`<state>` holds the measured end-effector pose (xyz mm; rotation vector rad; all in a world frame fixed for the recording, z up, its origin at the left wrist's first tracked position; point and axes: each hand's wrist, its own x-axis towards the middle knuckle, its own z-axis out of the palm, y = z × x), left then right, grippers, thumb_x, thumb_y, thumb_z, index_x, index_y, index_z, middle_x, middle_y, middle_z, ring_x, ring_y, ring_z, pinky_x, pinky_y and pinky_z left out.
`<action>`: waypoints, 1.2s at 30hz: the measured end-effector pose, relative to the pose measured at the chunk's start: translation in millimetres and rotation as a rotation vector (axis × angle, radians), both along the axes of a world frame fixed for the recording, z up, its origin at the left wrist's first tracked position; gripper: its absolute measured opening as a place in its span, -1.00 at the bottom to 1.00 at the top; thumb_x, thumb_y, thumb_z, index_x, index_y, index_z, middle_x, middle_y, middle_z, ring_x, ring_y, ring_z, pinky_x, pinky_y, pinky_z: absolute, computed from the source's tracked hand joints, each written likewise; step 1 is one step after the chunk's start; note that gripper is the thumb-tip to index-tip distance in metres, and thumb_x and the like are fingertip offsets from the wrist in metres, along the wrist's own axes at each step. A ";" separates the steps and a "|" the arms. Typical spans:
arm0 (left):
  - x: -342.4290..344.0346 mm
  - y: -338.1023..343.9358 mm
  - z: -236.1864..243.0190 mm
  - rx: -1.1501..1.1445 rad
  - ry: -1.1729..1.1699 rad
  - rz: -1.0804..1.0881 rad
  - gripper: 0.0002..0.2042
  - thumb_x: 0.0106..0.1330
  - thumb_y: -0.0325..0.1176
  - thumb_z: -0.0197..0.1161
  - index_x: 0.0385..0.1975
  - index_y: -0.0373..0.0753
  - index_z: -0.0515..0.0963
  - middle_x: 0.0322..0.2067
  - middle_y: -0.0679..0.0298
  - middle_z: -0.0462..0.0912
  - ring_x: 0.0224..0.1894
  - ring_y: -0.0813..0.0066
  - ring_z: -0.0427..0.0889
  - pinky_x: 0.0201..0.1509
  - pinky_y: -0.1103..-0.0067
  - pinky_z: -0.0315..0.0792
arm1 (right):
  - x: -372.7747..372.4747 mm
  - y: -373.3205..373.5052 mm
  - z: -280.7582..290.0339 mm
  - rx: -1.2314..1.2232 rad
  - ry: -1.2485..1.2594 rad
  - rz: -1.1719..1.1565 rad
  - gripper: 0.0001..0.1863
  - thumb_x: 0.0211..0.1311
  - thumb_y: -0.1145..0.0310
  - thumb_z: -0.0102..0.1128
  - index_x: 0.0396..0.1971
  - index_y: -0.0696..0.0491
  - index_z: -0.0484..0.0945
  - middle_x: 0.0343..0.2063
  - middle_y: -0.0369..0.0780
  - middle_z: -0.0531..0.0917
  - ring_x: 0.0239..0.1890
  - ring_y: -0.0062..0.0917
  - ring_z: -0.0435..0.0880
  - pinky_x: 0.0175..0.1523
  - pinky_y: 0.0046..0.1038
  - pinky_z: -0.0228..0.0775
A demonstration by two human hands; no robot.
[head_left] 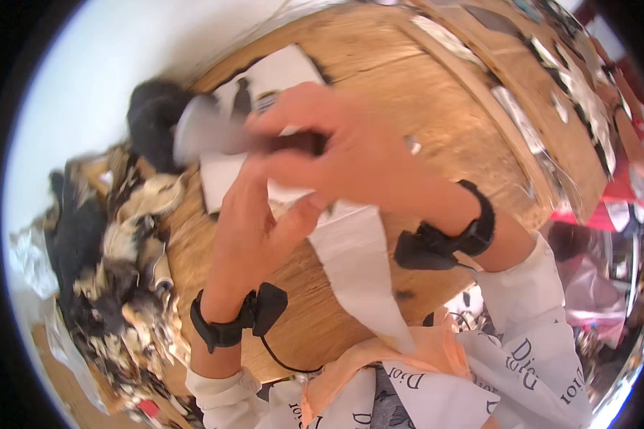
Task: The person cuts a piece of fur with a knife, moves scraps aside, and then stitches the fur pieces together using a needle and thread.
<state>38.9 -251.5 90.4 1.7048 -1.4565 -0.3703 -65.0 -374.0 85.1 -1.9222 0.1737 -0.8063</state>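
Centre of the frame: right hand (pixel 336 143), fingers closed around a blurred tool with a dark handle and pale head (pixel 215 132). Just below it: left hand (pixel 254 229), thumb and fingers pinching a white paper strip (pixel 358 264) that trails toward lower centre. Beneath both: wooden tabletop (pixel 444 129). Left edge: heap of dark and cream scraps (pixel 114 272).

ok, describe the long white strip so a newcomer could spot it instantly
On the round wooden tabletop, look just below the two hands, left hand and right hand. The white paper strip hangs from them toward the table's near edge, long and tapering, unlike the printed sheet lying flat.
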 end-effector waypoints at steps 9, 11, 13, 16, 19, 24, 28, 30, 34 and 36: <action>81.2 74.4 -104.5 0.112 -0.237 0.426 -0.88 0.08 -0.36 0.23 -0.43 -0.24 0.57 -0.41 0.24 0.59 -0.35 0.29 0.51 -0.25 0.45 0.37 | 57.0 -7.8 -61.1 1.264 -0.026 0.436 -0.82 0.18 0.32 -0.02 -0.28 0.05 0.48 -0.32 -0.30 0.59 -0.23 -0.65 0.52 -0.11 -0.62 0.33; 75.0 66.9 -111.3 0.125 -0.228 0.430 -0.88 0.06 -0.35 0.24 -0.45 -0.22 0.58 -0.42 0.26 0.59 -0.34 0.27 0.49 -0.24 0.42 0.35 | 58.8 1.8 -90.4 1.140 0.082 0.494 -0.82 0.19 0.33 -0.05 -0.30 0.06 0.50 -0.32 -0.30 0.57 -0.26 -0.65 0.49 -0.14 -0.60 0.30; 70.4 67.1 -115.9 0.214 -0.153 0.493 -0.84 0.07 -0.30 0.25 -0.41 -0.22 0.58 -0.43 0.23 0.57 -0.34 0.28 0.50 -0.23 0.47 0.36 | 61.2 11.8 -103.8 0.803 0.218 0.380 -0.81 0.19 0.34 -0.06 -0.30 0.08 0.50 -0.35 -0.28 0.57 -0.30 -0.64 0.48 -0.16 -0.58 0.30; 63.4 62.2 -113.0 0.214 -0.231 0.533 -0.82 0.04 -0.26 0.28 -0.45 -0.22 0.56 -0.44 0.25 0.54 -0.36 0.27 0.50 -0.22 0.46 0.35 | 59.4 23.7 -116.4 0.373 0.308 0.270 -0.79 0.20 0.35 -0.07 -0.29 0.11 0.50 -0.44 -0.24 0.56 -0.39 -0.59 0.46 -0.21 -0.55 0.29; 53.2 50.8 -112.9 0.262 -0.320 0.564 -0.80 0.03 -0.24 0.29 -0.51 -0.23 0.52 -0.45 0.24 0.52 -0.38 0.27 0.49 -0.24 0.44 0.34 | 56.3 17.4 -125.3 0.227 0.299 0.286 -0.80 0.20 0.37 -0.06 -0.28 0.12 0.50 -0.56 -0.16 0.53 -0.51 -0.50 0.46 -0.29 -0.49 0.31; 54.0 50.5 -118.7 0.377 -0.156 0.536 -0.83 0.05 -0.31 0.26 -0.52 -0.28 0.47 -0.48 0.17 0.50 -0.41 0.21 0.49 -0.32 0.41 0.34 | 60.7 17.0 -115.8 0.139 0.421 0.323 -0.81 0.17 0.37 -0.06 -0.33 0.11 0.53 -0.64 -0.12 0.54 -0.58 -0.34 0.50 -0.40 -0.39 0.29; 55.7 48.8 -124.5 0.181 -0.117 0.436 -0.91 0.03 -0.49 0.22 -0.51 -0.32 0.45 -0.51 0.12 0.46 -0.46 0.16 0.47 -0.40 0.40 0.34 | 68.2 17.1 -105.7 0.056 0.450 0.345 -0.80 0.15 0.35 -0.06 -0.36 0.11 0.52 -0.69 -0.10 0.51 -0.60 -0.24 0.51 -0.43 -0.33 0.29; 51.0 44.1 -122.3 0.142 -0.121 0.418 -0.92 0.02 -0.53 0.20 -0.51 -0.33 0.44 -0.51 0.12 0.46 -0.47 0.16 0.47 -0.41 0.41 0.33 | 68.2 16.0 -115.3 0.034 0.348 0.316 -0.80 0.14 0.34 -0.06 -0.39 0.11 0.52 -0.68 -0.07 0.51 -0.59 -0.17 0.51 -0.42 -0.29 0.31; 33.8 38.7 -105.5 0.063 -0.158 0.338 -0.89 0.00 -0.56 0.20 -0.50 -0.30 0.41 -0.52 0.14 0.42 -0.44 0.12 0.45 -0.44 0.38 0.30 | 70.0 17.6 -121.5 0.002 0.227 0.229 -0.80 0.13 0.35 -0.07 -0.40 0.11 0.52 -0.66 -0.06 0.53 -0.58 -0.16 0.52 -0.43 -0.27 0.32; 29.2 43.6 -104.5 0.069 -0.132 0.338 -0.89 0.02 -0.55 0.20 -0.50 -0.29 0.40 -0.52 0.15 0.41 -0.46 0.13 0.44 -0.45 0.38 0.29 | 70.0 15.6 -110.8 -0.111 0.373 0.275 -0.82 0.12 0.38 0.00 -0.36 0.13 0.54 -0.59 -0.09 0.56 -0.56 -0.34 0.52 -0.43 -0.42 0.31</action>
